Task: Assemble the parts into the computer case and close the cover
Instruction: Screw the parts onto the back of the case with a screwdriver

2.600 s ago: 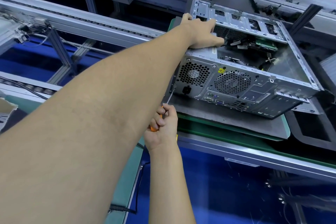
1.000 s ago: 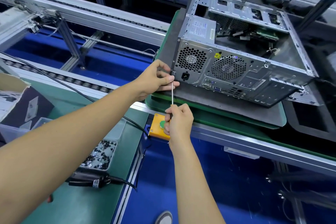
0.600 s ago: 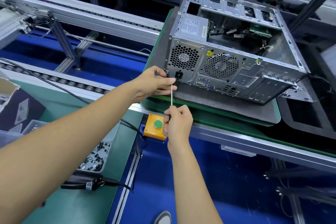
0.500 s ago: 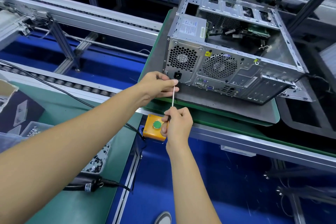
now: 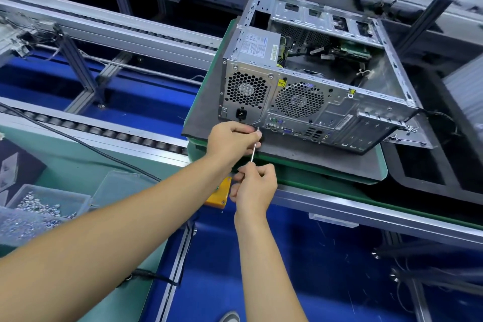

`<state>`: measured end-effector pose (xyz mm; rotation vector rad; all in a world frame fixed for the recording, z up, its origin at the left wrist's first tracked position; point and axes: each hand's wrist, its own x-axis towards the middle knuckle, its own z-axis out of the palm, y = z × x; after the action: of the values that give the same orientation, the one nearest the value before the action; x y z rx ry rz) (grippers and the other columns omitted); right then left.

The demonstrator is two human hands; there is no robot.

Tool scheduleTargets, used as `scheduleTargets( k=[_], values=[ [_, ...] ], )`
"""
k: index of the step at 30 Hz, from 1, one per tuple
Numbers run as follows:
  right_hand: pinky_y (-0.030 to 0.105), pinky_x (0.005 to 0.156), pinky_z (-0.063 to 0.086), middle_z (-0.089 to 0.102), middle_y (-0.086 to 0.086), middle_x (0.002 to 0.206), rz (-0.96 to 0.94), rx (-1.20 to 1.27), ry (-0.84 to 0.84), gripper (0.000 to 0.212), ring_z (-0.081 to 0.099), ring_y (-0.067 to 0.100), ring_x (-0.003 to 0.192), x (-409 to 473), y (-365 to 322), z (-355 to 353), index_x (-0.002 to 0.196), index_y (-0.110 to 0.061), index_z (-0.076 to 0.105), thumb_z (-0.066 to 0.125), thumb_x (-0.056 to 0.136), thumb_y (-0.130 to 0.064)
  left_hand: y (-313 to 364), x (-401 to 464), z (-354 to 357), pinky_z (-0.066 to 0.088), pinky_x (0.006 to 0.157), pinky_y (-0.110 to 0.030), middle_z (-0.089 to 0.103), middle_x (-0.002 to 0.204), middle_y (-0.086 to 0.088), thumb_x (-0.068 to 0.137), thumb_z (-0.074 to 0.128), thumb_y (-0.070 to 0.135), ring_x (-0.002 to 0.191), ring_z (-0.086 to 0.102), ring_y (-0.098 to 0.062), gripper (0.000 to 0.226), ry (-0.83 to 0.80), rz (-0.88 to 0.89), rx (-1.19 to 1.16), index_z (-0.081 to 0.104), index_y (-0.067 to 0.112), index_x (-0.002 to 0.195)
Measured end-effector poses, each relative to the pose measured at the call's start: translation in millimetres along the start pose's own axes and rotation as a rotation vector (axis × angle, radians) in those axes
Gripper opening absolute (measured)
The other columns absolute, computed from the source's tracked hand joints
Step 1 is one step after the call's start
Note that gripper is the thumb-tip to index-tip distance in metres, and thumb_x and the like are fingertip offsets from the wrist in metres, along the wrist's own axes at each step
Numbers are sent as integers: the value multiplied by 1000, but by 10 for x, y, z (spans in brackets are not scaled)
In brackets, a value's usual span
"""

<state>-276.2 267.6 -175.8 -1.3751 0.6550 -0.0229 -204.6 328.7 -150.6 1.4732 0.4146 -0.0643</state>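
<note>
An open silver computer case (image 5: 339, 110) lies on its side on a dark mat (image 5: 300, 154), rear panel toward me, with the power supply (image 5: 257, 46) fitted at its left end. My right hand (image 5: 254, 188) grips the handle of a thin screwdriver (image 5: 254, 148) whose tip points at the lower edge of the rear panel, beside the power socket (image 5: 241, 114). My left hand (image 5: 232, 140) pinches the shaft near the tip, fingers against the case's bottom edge. Any screw at the tip is hidden by my fingers.
An orange button box (image 5: 219, 195) sits on the conveyor rail below my hands. A clear bin of screws (image 5: 39, 206) stands at the left on the green bench. A roller conveyor (image 5: 104, 131) runs behind it. A black foam tray (image 5: 431, 178) lies right of the mat.
My left hand left the case's top and came down to the screwdriver tip. Both hands and the screwdriver shifted right along the rear panel's lower edge, from the left corner to beside the power socket.
</note>
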Motion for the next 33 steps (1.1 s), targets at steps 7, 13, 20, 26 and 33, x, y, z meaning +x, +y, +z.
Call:
scheduleTargets(
  k=[7,13,20,26,33],
  values=[
    [26,40,31,61,4,57,-5,16,-31,22,42,20,36,54,62,-36,79,-12,40,54,96,-10,-155,-137,-103,63,62,-44,76,78,-6,79,85,25,76,76,-27,31,7,41,112,62,18,99],
    [31,42,37,52,-5,48,-92,-52,-79,21,46,18,36,106,39,-9,83,-12,40,54,98,-14,-244,-240,-146,63,64,-46,76,74,2,82,81,25,72,75,-28,10,32,83,183,74,27,90],
    [30,39,41,54,-4,48,-131,-118,-110,17,52,18,39,106,29,-11,84,-14,42,50,99,-14,-240,-240,-166,39,39,-26,74,70,-10,81,81,25,50,52,-34,4,15,-2,101,78,27,81],
    [28,39,39,54,-1,48,-117,-92,-101,15,51,20,40,111,39,-17,86,-11,42,49,99,-12,-238,-198,-139,50,50,-40,74,68,-10,81,81,21,58,62,-50,7,6,28,146,79,20,75],
    [32,45,39,56,-1,50,-116,-82,-101,15,52,20,41,132,32,1,86,-10,41,48,100,-10,-249,-146,-146,52,51,-38,74,67,-7,80,81,22,52,59,-30,9,-4,43,175,79,20,72]
  ],
)
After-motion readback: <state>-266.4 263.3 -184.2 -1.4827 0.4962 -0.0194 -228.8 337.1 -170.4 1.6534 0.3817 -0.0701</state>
